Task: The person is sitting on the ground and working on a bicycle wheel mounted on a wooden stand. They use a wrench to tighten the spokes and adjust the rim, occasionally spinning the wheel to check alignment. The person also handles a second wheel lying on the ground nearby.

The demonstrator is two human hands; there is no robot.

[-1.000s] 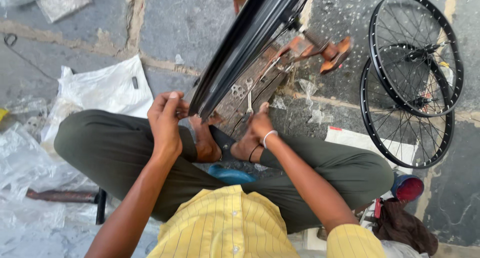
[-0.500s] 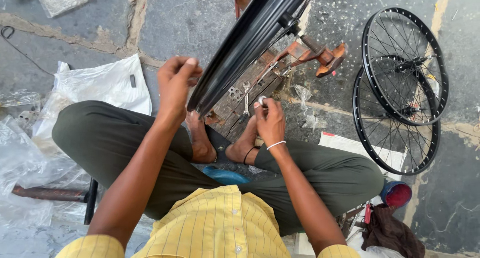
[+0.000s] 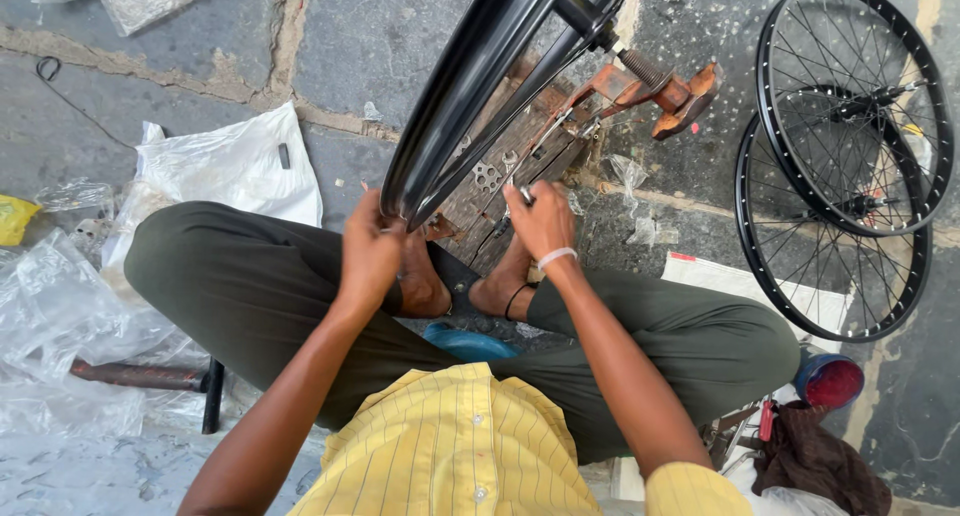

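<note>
A: Grip first. Left hand closed around lower edge of black bicycle rim, fingers wrapped onto it. Right hand pinched on thin metal spoke, fingertips pressed together beside rim.

B: Position of rim relative to hands?

A: Rising up and away from left hand, long axis running from lower left to upper right, near-edge-on to camera. Held over wooden block between crossed legs. Left hand touching rim; right hand just beside, on spoke side.

B: Appearance?

A: Glossy black, smooth, deep-sectioned. Axle end resting by rusty orange stand.

B: Surroundings?

A: Two spoked wheels flat on stone floor, well apart to right. White plastic bag left. Hammer near left knee. Red cap lower right.
</note>
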